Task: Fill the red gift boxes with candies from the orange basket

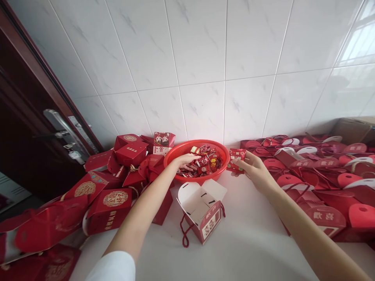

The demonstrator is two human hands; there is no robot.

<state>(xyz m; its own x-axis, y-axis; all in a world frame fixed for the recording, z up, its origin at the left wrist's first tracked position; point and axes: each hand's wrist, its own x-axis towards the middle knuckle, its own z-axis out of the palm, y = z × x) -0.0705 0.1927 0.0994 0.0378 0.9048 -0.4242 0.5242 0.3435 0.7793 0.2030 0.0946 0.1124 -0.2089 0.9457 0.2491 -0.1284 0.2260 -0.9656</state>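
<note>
My left hand (188, 160) reaches into a red plastic basket (172, 150) of wrapped sweets (215, 162). Its fingers are partly lost among the sweets, so what they hold, if anything, cannot be made out. To the right of the basket, my right hand (254, 168) pinches a small red printed packet (236, 159) between thumb and fingers. In front of the basket stands an opened red gift box (206, 226) with a white inside, its flaps spread and a dark red cord handle hanging at its side.
Closed red boxes (115, 201) are piled at the left, beside a dark door (26, 97) with a metal handle. Rows of red boxes with cords (325, 214) cover the right side. A tiled wall (202, 109) rises behind the white table (243, 249).
</note>
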